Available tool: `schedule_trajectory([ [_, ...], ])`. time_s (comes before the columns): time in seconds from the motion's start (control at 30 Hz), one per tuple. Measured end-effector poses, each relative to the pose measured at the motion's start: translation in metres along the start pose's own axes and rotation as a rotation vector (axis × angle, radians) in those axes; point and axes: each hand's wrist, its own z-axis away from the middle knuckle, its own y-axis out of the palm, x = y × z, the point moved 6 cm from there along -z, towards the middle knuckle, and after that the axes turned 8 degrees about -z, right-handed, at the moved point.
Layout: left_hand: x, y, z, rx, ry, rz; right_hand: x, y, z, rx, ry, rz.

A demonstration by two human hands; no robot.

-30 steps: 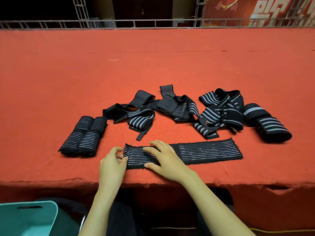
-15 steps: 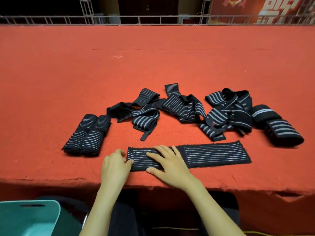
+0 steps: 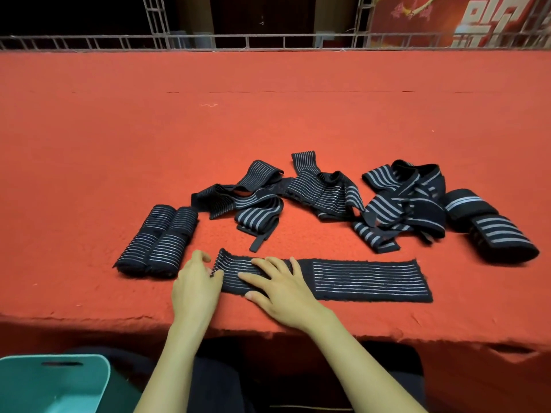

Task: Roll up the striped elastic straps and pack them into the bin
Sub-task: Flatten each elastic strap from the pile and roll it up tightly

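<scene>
On red felt table (image 3: 268, 120), metal railing (image 3: 268, 41) behind: flat striped strap (image 3: 366, 280) was pressed by right hand (image 3: 283, 290), fingers spread; its left end was pinched by left hand (image 3: 195, 289).

The left hand (image 3: 196, 286) and right hand (image 3: 283, 290) were bare, as were both forearms; dark clothing (image 3: 220, 380) showed between them, nearest.

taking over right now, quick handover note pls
Left hand pinches the raised left end of the flat strap; right hand presses flat on it.
Done: two rolled straps lie to its left on the red table.
Loose straps lie behind it, two bundled straps far right.
Bin sits low left; no strap shows in it.
To do: roll this one and the loose ones, pack all.
</scene>
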Motion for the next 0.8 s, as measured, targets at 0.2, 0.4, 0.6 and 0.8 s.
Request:
schedule_trajectory([
  [0.2, -0.007, 0.004, 0.009, -0.067, 0.138, 0.01, -0.003, 0.004, 0.001, -0.061, 0.0, -0.006],
  [0.4, -0.017, 0.016, 0.014, -0.028, 0.245, 0.013, -0.01, 0.0, 0.008, -0.063, 0.01, -0.015],
  [0.6, -0.013, 0.021, 0.008, 0.083, 0.264, 0.014, -0.03, -0.01, 0.02, -0.102, 0.078, -0.034],
  [0.8, 0.0, 0.019, 0.003, 0.086, 0.131, 0.084, -0.047, -0.019, 0.034, -0.133, 0.137, -0.06],
])
